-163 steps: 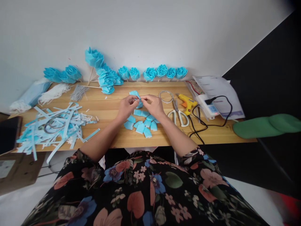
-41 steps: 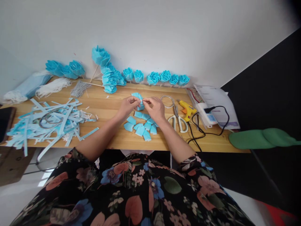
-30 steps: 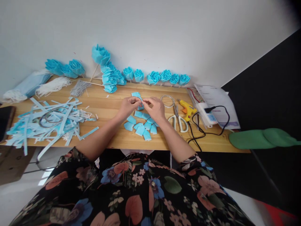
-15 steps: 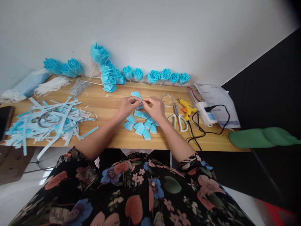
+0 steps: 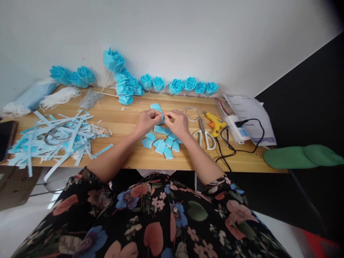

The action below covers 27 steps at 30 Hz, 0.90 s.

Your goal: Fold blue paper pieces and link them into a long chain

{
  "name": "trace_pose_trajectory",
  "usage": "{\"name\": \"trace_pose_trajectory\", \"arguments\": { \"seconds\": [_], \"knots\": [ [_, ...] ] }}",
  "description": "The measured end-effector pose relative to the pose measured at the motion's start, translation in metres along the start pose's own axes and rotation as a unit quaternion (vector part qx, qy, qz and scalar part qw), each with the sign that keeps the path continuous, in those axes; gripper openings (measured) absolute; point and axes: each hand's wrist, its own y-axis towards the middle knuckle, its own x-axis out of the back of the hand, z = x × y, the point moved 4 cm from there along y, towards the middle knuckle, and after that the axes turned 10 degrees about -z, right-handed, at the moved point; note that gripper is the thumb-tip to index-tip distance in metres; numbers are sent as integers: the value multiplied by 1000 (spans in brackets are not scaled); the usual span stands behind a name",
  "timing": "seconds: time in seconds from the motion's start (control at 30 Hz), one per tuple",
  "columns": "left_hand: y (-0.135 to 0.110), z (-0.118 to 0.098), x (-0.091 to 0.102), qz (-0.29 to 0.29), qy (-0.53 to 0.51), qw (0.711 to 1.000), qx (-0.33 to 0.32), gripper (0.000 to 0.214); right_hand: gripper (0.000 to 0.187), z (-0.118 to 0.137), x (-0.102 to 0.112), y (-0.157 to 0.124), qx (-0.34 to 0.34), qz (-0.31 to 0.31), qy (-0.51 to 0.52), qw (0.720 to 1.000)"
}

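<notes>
The left hand (image 5: 147, 121) is pinching a small blue piece (image 5: 162, 117) above the tabletop (image 5: 120, 123); the fingers of the right hand (image 5: 177, 122) are meeting narrowly beside it — I cannot tell their grip. Cut pieces (image 5: 160, 147) are lying nearer the person — white-handled scissors (image 5: 210, 141) are resting rightward.

Left forearm (image 5: 118, 153) comes in from about 8 o'clock, right forearm (image 5: 202, 160) from between 4 and 5. Left hand (image 5: 147, 121) and right hand (image 5: 177, 122) near centre, backs up – thumb and index finger pinched on each, other fingers curled. Tips nearly meet – actual contact between them hard to tell.
</notes>
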Motion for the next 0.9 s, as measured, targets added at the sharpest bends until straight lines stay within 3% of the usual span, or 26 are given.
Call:
{"name": "trace_pose_trajectory", "arguments": {
  "seconds": [0.27,0.47,0.73,0.8,0.9],
  "knots": [
    [-1,-2,-1,4,-17,1000,-2,14,16,-1,2,1,-3,-18,30,999],
    [0,-9,0,-18,-26,999,8,7,19,-5,6,2,-64,-46,71,994],
    [3,-13,3,-58,-68,994,64,13,30,-36,27,13,-193,-176,117,958],
    [4,-11,4,-67,-80,992,70,16,33,-33,33,17,-205,-198,136,949],
    [7,-7,3,-79,-88,990,79,19,28,-2,31,26,-165,-179,175,954]
  ]
}}
